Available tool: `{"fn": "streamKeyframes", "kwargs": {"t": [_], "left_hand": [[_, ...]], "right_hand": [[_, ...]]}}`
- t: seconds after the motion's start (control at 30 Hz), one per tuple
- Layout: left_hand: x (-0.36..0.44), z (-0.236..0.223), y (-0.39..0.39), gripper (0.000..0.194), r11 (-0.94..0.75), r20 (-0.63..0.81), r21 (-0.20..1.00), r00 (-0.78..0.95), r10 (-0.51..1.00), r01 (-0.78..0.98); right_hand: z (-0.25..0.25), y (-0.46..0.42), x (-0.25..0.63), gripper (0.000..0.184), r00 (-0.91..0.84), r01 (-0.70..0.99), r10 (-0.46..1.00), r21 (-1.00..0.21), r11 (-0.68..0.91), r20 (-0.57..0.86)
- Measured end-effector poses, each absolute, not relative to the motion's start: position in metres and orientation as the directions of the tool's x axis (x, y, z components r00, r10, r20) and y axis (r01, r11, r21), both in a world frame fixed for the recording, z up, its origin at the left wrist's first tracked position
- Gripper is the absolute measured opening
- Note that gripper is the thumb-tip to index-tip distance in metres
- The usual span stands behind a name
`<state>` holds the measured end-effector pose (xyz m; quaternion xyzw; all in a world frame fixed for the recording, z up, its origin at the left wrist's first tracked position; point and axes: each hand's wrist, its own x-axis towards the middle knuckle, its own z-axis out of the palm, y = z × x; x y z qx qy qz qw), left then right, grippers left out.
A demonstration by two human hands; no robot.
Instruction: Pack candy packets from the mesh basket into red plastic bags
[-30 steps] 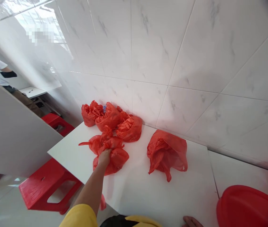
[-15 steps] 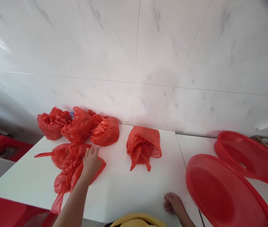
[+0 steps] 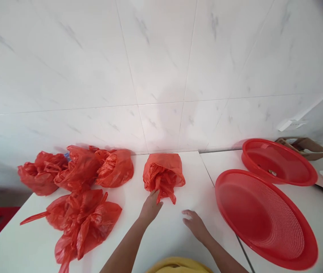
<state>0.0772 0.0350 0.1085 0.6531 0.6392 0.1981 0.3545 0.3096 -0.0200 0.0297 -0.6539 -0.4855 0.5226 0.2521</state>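
A red plastic bag (image 3: 164, 170) stands alone near the wall, its crumpled mouth and handles facing me. My left hand (image 3: 151, 207) is at its front left, fingertips against the loose handles and thumb apart from the fingers; I cannot see a firm grip. My right hand (image 3: 196, 224) hovers over the white table to the right of the bag, fingers apart and holding nothing. Left of my left hand lies a cluster of knotted red bags (image 3: 85, 220). Behind it, more red bags (image 3: 77, 167) sit in a row along the wall.
On the right, a red perforated basket (image 3: 260, 220) stands in front of a red basin (image 3: 279, 161) with small bits inside. Beyond them is a cardboard box (image 3: 306, 146). A seam runs between the two white tabletops (image 3: 189, 250). A tiled wall (image 3: 161, 125) closes the back.
My left hand has left the knotted bags and moved right to the single bag. My right hand has moved up and a little left, its fingers opening. The view has shifted right.
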Motion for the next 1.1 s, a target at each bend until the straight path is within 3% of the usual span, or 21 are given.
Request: {"fn": "streamKeyframes", "kwargs": {"t": [0.23, 0.37, 0.53, 0.67, 0.8, 0.93, 1.0, 1.03, 1.1], "left_hand": [[0.073, 0.139, 0.028, 0.045, 0.102, -0.167, 0.851, 0.082, 0.982, 0.515], [0.063, 0.153, 0.018, 0.036, 0.221, -0.195, 0.949, -0.132, 0.972, 0.226], [0.050, 0.155, 0.008, 0.017, 0.277, -0.220, 0.945, -0.285, 0.933, 0.176], [0.052, 0.149, 0.001, 0.023, 0.314, -0.260, 0.939, -0.310, 0.915, 0.139], [0.065, 0.146, 0.002, 0.013, 0.325, -0.308, 0.946, -0.281, 0.909, 0.014], [0.080, 0.173, 0.006, 0.014, 0.320, -0.339, 0.940, -0.206, 0.918, -0.121], [0.083, 0.204, 0.001, 0.017, 0.257, -0.284, 0.955, -0.202, 0.937, -0.151], [0.083, 0.220, -0.003, 0.018, 0.180, -0.214, 0.970, -0.220, 0.952, -0.163], [0.081, 0.248, -0.014, 0.018, -0.184, 0.160, 0.982, -0.330, 0.930, -0.043]], "right_hand": [[0.061, 0.032, 0.264, 0.044, -0.089, 0.365, 0.961, -0.907, -0.211, -0.260], [0.074, 0.027, 0.272, 0.027, -0.014, 0.368, 0.985, -0.917, -0.156, -0.174], [0.093, -0.007, 0.316, 0.034, 0.142, 0.413, 0.986, -0.901, -0.136, -0.084], [0.104, -0.036, 0.345, 0.038, 0.194, 0.512, 0.981, -0.854, -0.096, 0.006], [0.108, -0.050, 0.355, 0.038, 0.253, 0.529, 0.968, -0.836, -0.143, -0.006], [0.139, -0.047, 0.355, 0.037, 0.248, 0.533, 0.969, -0.836, -0.130, 0.007], [0.175, -0.045, 0.354, 0.042, 0.270, 0.561, 0.954, -0.826, -0.046, 0.131], [0.195, -0.045, 0.353, 0.046, 0.301, 0.598, 0.918, -0.801, 0.029, 0.258], [0.227, -0.048, 0.350, 0.063, 0.328, 0.730, 0.748, -0.658, 0.187, 0.577]]}}
